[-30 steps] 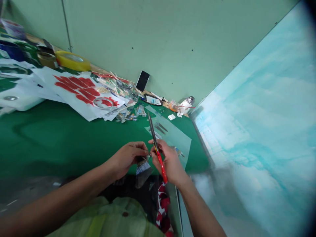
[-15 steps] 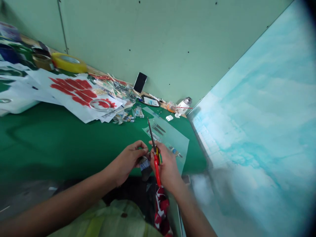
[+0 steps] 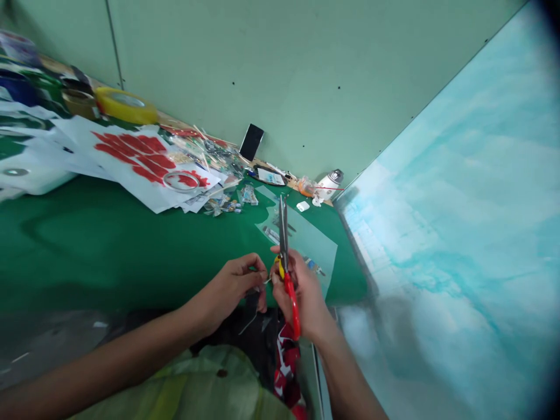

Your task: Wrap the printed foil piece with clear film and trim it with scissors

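Observation:
My right hand [image 3: 301, 291] is closed round the red and yellow handles of a pair of scissors [image 3: 284, 239], whose blades point away from me and are slightly apart. Just left of it, my left hand [image 3: 238, 286] pinches a small dark piece [image 3: 251, 300] with a thin pale strip by the fingertips. The fingers hide most of that piece. Beyond the scissors lies a translucent sheet [image 3: 321, 242] with small cut-out figures on it, on the green table [image 3: 131, 251].
White papers with red shapes [image 3: 135, 157] lie at the left, near a yellow tape roll [image 3: 126, 106]. Small plastic packets [image 3: 249, 195], a phone [image 3: 251, 142] leaning on the wall and a white bottle [image 3: 329, 183] stand or lie along the back edge.
The scissors have turned more upright and their blades now show apart. The blue-and-white patterned part between my hands no longer shows; a thin pale strip does. The view has shifted slightly.

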Available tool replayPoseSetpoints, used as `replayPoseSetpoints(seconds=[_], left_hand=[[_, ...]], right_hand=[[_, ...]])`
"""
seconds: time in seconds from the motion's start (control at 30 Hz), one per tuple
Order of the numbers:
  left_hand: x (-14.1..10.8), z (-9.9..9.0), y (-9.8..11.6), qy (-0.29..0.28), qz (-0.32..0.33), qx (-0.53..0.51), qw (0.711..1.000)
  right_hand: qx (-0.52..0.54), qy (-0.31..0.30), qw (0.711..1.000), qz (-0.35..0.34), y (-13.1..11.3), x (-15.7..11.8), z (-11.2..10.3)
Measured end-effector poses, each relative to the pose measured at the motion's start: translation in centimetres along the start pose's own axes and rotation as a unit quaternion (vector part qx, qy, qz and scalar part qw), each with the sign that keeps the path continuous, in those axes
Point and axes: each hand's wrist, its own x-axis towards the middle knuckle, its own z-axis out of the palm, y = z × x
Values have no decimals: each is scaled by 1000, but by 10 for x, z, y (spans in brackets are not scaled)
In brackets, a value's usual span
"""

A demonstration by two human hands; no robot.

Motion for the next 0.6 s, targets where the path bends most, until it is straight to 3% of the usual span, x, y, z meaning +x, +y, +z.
replayPoseSetpoints(seconds=[0.1, 0.2, 0.3, 0.43, 0.6], left_hand=[[-2, -1, 0, -8, -23, -17, 1000], [-2, -3, 0, -15, -47, -31, 998], [-1, -7, 1, -12, -60, -24, 998], [0, -17, 6, -2, -60, -2, 998], [3, -22, 22, -21, -64, 4, 998]], right_hand=[[82, -30, 995, 49, -14, 1, -3], [96, -48, 992, 63, -23, 2, -5], [77, -20, 996, 47, -19, 1, -8], [-85, 38, 995, -18, 4, -12, -30], [-336, -67, 935, -90, 23, -47, -69]])
